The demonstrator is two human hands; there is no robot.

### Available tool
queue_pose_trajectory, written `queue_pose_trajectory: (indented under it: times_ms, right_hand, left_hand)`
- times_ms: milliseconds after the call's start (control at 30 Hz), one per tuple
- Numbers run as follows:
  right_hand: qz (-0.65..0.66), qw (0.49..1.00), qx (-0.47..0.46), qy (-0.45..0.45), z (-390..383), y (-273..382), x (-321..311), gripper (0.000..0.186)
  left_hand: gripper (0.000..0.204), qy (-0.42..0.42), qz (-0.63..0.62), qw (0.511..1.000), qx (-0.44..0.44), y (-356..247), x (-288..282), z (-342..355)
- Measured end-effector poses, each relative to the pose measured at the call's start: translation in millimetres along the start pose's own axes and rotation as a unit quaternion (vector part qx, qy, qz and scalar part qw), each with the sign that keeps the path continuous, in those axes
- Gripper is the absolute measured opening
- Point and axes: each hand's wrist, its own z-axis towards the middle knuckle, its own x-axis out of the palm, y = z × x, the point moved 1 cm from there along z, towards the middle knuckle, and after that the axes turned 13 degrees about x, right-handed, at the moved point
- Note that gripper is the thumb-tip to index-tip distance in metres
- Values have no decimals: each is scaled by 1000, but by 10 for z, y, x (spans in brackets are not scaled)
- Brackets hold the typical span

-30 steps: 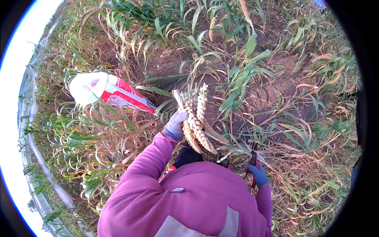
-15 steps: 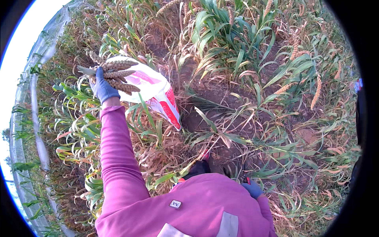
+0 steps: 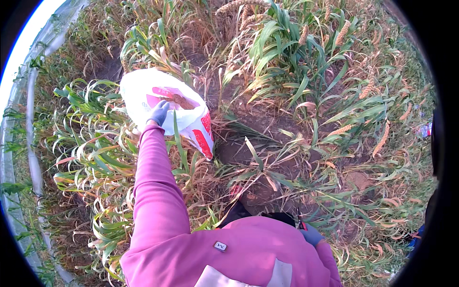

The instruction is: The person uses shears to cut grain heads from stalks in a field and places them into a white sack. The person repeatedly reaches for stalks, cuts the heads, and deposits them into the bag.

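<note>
My left hand [image 3: 159, 113], in a grey-blue glove, reaches over the near rim of a white plastic bag [image 3: 136, 91] with red print. Its fingers look stretched toward the bag's mouth, and their tips are partly hard to make out. Brown millet heads [image 3: 181, 101] lie inside the bag, just past the fingertips. Low at the right, beside my body, my gloved right hand [image 3: 313, 235] is closed around a small red-and-black tool [image 3: 301, 224]. Most of this tool is hidden, so its exact kind does not show.
Leafy millet plants [image 3: 291, 57] with drooping heads [image 3: 381, 138] stand ahead and to the right. Cut stalks and leaves [image 3: 260, 162] litter the brown soil. Green plants [image 3: 103, 148] crowd the left, before pale netting [image 3: 33, 129]. Dark-clothed legs [image 3: 234, 213] show below.
My left hand has moved right and down from beside the bag to its mouth. The millet heads it held are now inside the bag. My right hand keeps the tool.
</note>
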Motion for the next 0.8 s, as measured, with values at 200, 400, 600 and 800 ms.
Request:
queue_pose_trajectory:
  times_ms: [200, 400, 600, 800]
  right_hand:
    - [-61, 997, 33, -26, 164, 42, -58, 57]
    - [-50, 997, -11, -61, 223, -59, -21, 66]
    - [-58, 995, 5, -76, -119, 14, 18, 73]
    - [10, 996, -12, -83, 87, -167, 63, 64]
  left_hand:
    - [44, 207, 261, 941, -68, -349, -233, -2]
    - [67, 329, 500, 797, 75, -286, -460, 105]
    - [46, 241, 545, 803, -18, -660, -714, 201]
    - [48, -49, 298, 953, -4, -808, -982, -58]
